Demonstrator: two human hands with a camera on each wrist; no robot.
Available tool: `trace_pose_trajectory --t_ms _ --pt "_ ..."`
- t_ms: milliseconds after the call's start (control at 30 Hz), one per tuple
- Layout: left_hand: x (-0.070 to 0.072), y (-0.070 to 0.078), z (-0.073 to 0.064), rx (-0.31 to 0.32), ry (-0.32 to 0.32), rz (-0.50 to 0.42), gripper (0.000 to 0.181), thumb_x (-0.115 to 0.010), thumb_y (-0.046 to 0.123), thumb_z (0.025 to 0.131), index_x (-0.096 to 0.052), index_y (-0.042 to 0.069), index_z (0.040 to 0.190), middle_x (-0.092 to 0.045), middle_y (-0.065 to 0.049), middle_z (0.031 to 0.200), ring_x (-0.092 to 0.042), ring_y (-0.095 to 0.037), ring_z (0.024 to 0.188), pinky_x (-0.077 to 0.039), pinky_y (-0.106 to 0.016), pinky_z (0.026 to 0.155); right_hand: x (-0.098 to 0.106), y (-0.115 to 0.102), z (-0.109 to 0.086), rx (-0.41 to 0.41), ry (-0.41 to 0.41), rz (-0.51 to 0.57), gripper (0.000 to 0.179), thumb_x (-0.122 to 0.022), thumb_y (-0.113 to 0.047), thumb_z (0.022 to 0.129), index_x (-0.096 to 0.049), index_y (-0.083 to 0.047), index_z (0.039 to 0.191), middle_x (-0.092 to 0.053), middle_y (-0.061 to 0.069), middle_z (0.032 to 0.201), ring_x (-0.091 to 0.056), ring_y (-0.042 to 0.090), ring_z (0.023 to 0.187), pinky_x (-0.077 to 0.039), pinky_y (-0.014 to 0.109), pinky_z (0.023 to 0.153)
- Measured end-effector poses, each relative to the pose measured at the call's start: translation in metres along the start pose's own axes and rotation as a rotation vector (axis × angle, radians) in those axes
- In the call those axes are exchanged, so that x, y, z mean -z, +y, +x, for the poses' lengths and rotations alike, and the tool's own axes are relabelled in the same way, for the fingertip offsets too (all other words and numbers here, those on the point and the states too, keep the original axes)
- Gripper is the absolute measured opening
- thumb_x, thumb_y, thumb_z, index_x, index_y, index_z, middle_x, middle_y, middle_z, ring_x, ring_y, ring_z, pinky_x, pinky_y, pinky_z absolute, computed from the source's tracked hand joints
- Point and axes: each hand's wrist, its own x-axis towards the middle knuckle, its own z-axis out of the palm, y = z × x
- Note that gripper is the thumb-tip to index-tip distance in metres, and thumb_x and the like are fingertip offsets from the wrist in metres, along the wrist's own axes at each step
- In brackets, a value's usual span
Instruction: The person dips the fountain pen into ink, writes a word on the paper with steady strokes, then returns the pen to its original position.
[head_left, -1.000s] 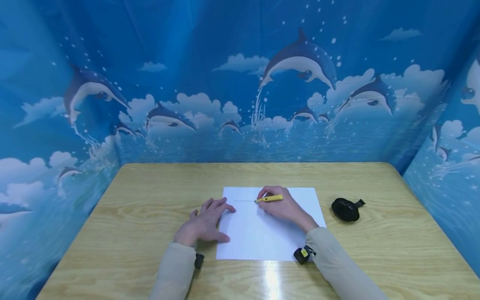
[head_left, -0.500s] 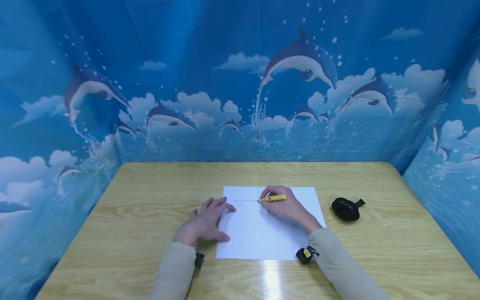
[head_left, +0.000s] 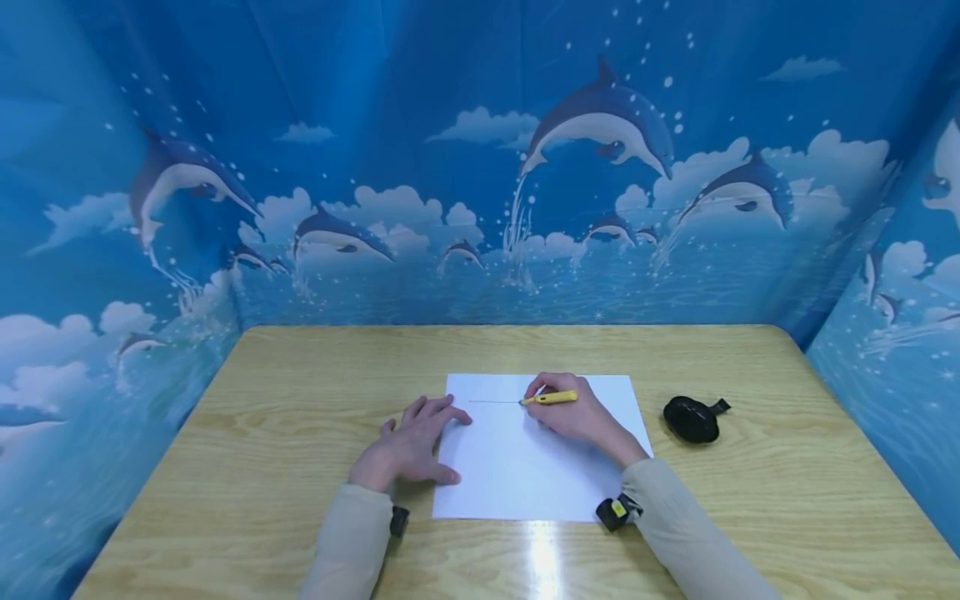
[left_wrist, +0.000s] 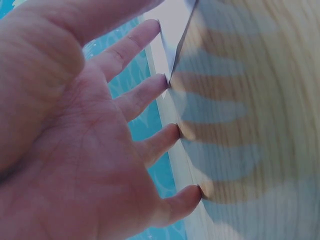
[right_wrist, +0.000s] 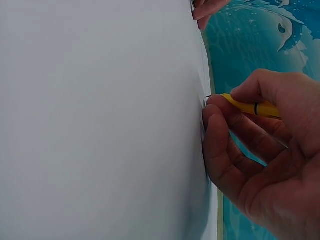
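A white sheet of paper (head_left: 510,467) lies on the wooden table. My right hand (head_left: 573,412) pinches a yellow pen (head_left: 557,397), its tip against the upper part of the sheet. A thin dark line (head_left: 491,402) runs leftward from that tip. In the right wrist view thumb and fingers are curled round the pen (right_wrist: 265,110), with the other fingers bent against the paper. My left hand (head_left: 408,446) rests spread at the sheet's left edge. Its fingertips (left_wrist: 159,82) touch the paper corner and the tabletop in the left wrist view.
A small black pouch-like object with a strap (head_left: 692,419) lies right of the sheet. The wooden table (head_left: 300,400) ends at a blue curtain (head_left: 420,250) printed with dolphins. Black wrist devices (head_left: 615,512) sit near both sleeves.
My right hand has slid a little to the right with the pen, and the line on the paper has grown longer. My left hand stays in place.
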Motion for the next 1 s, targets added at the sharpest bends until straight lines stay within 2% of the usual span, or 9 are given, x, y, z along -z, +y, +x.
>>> trace_pose_trajectory --t_ms 1000 --pt "0.0001 -0.0009 -0.0007 -0.002 0.010 -0.009 0.065 -0.088 0.029 0.080 -0.056 0.033 0.136 -0.025 -0.003 0.170 -0.011 -0.041 0.158 -0.012 -0.081 0.115 0.0085 0.0020 -0.0070 -0.045 0.025 -0.023 0.007 -0.072 -0.016 0.092 -0.072 -0.015 0.098 -0.068 0.003 0.079 -0.058 0.017 0.064 -0.047 0.028 0.057"
